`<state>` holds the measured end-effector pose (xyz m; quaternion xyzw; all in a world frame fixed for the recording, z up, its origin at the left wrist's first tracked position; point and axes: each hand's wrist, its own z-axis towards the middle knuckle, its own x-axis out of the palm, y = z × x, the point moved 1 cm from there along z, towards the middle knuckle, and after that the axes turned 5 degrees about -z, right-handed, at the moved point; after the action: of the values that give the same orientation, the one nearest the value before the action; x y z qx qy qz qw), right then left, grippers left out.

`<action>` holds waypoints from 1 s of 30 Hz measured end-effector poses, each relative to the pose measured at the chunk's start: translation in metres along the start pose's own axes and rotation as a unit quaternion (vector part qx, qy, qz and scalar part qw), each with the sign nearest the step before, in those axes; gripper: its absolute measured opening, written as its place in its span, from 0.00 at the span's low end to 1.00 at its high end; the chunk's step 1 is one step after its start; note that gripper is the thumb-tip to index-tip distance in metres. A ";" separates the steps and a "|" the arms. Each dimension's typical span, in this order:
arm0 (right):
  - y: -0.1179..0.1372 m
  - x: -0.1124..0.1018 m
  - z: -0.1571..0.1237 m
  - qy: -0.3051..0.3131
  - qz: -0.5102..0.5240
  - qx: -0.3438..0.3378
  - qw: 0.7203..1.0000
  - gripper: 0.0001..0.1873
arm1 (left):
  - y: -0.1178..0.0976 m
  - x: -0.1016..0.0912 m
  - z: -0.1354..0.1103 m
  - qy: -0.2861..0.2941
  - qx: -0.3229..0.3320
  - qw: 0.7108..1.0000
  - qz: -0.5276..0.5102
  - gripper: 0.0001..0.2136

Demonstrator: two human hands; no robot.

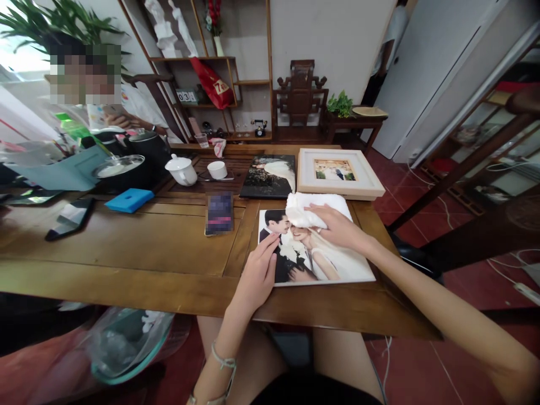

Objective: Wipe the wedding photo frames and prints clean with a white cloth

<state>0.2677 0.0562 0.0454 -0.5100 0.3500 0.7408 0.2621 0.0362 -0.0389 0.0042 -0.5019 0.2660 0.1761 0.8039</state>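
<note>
A wedding photo panel [295,261] lies flat near the front edge of the wooden table. My left hand [259,270] rests on its left side with the fingers stretched out flat. On the panel's upper part, my right hand [333,225] presses a folded white cloth [301,211], the fingers over its right side. The cloth covers part of the picture's top. Behind the panel lie a dark photo panel [270,177] and a white-framed photo [369,174], neither touched by my hands.
Left of the panels are a phone [219,214], a white lidded cup [181,170], a small white bowl [217,170] and a blue box [129,199]. A person [135,115] sits across at the far left. A lined bin [126,349] stands below the table's front edge.
</note>
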 end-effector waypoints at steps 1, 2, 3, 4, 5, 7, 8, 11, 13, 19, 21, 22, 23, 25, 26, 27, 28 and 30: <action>0.000 0.000 0.001 0.001 -0.003 0.001 1.000 0.33 | 0.000 0.000 0.000 -0.002 0.000 1.000 0.000 0.20; 0.004 0.000 -0.001 0.007 -0.008 -0.001 1.000 0.34 | 0.000 0.000 0.000 -0.003 0.000 1.000 -0.001 0.20; 0.012 -0.001 -0.007 0.019 -0.012 -0.008 1.000 0.35 | -0.001 0.000 0.000 -0.004 0.000 1.000 -0.002 0.20; 0.022 -0.003 -0.017 0.037 -0.015 -0.019 0.999 0.37 | -0.001 -0.001 0.000 -0.005 0.001 1.000 -0.004 0.20; 0.035 -0.005 -0.030 0.059 -0.014 -0.032 0.998 0.39 | -0.001 -0.001 0.001 -0.003 0.002 1.000 -0.005 0.20; 0.064 -0.013 -0.060 0.108 0.002 -0.058 0.992 0.42 | -0.001 -0.001 0.001 0.005 0.004 1.000 -0.006 0.20; 0.078 -0.018 -0.076 0.133 0.017 -0.068 0.989 0.43 | -0.001 -0.001 0.002 0.009 0.002 1.000 -0.006 0.20; 0.107 -0.031 -0.109 0.173 0.052 -0.086 0.980 0.40 | -0.001 -0.001 0.002 0.016 -0.005 1.000 -0.005 0.20; 0.107 -0.034 -0.112 0.172 0.069 -0.094 0.978 0.38 | 0.000 -0.001 0.002 0.016 -0.008 1.000 -0.004 0.20; 0.023 -0.011 -0.050 0.016 0.058 -0.057 0.997 0.33 | -0.001 -0.001 0.001 0.015 0.001 1.000 0.007 0.20; -0.009 -0.005 -0.029 -0.027 0.056 -0.032 0.998 0.29 | -0.002 -0.002 0.000 0.013 0.002 1.000 0.013 0.20; -0.020 -0.003 -0.023 -0.042 0.051 -0.013 0.998 0.27 | -0.003 -0.002 0.000 0.014 0.002 1.000 0.016 0.20; -0.028 -0.003 -0.021 -0.050 0.046 0.002 0.998 0.26 | -0.003 -0.002 0.000 0.015 0.002 1.000 0.018 0.20; -0.031 -0.004 -0.027 -0.047 0.036 0.011 0.998 0.26 | -0.003 -0.002 0.000 0.017 0.000 1.000 0.020 0.20; -0.026 -0.006 -0.034 -0.035 0.035 0.004 0.999 0.27 | -0.003 -0.001 0.000 0.017 -0.001 1.000 0.020 0.20; -0.017 -0.009 -0.044 -0.019 0.037 -0.009 0.999 0.29 | -0.002 -0.001 0.000 0.017 -0.001 1.000 0.020 0.20; -0.005 -0.012 -0.055 0.001 0.043 -0.025 0.999 0.31 | -0.002 -0.001 0.000 0.016 -0.002 1.000 0.020 0.20; 0.026 -0.019 -0.079 0.048 0.059 -0.052 0.996 0.35 | 0.000 0.000 0.000 0.015 -0.002 1.000 0.021 0.20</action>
<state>0.2997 -0.0227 0.0513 -0.5366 0.3528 0.7466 0.1738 0.0361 -0.0388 0.0043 -0.5007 0.2880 0.1856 0.7949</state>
